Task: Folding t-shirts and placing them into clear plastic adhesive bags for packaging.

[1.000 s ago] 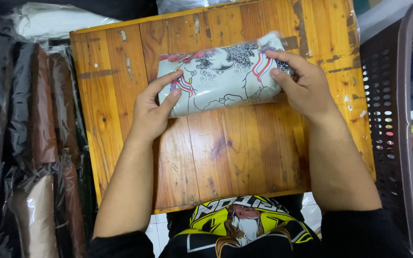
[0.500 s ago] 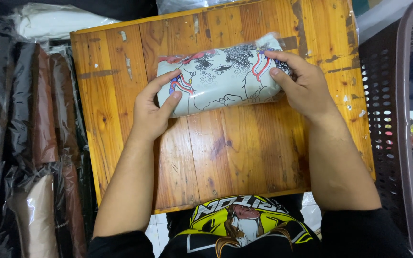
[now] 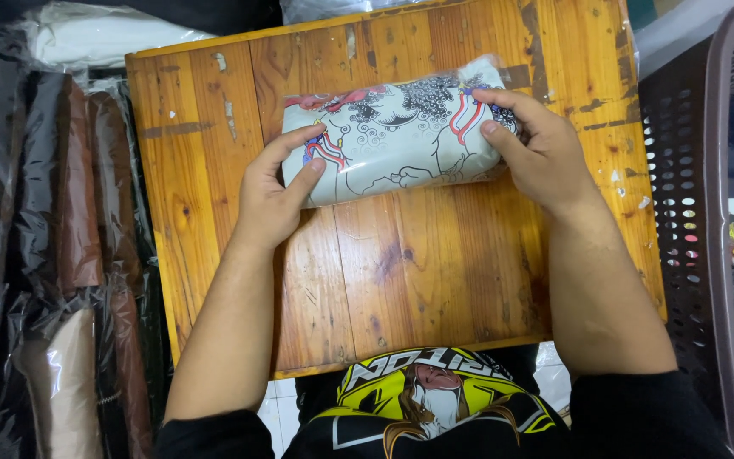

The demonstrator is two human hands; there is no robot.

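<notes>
A folded white garment in a clear plastic bag (image 3: 392,136), printed with black line art and red and blue marks, lies on a small orange wooden table (image 3: 418,272). My left hand (image 3: 277,191) grips the bag's left end, fingers on top. My right hand (image 3: 537,149) holds its right end, thumb and fingers curled over the edge. Both hands press the package against the tabletop.
Stacks of plastic-wrapped garments in black, brown and beige (image 3: 52,255) fill the left side. A dark perforated plastic basket (image 3: 690,212) stands at the right. More bagged white cloth (image 3: 95,38) lies beyond the table's far left corner.
</notes>
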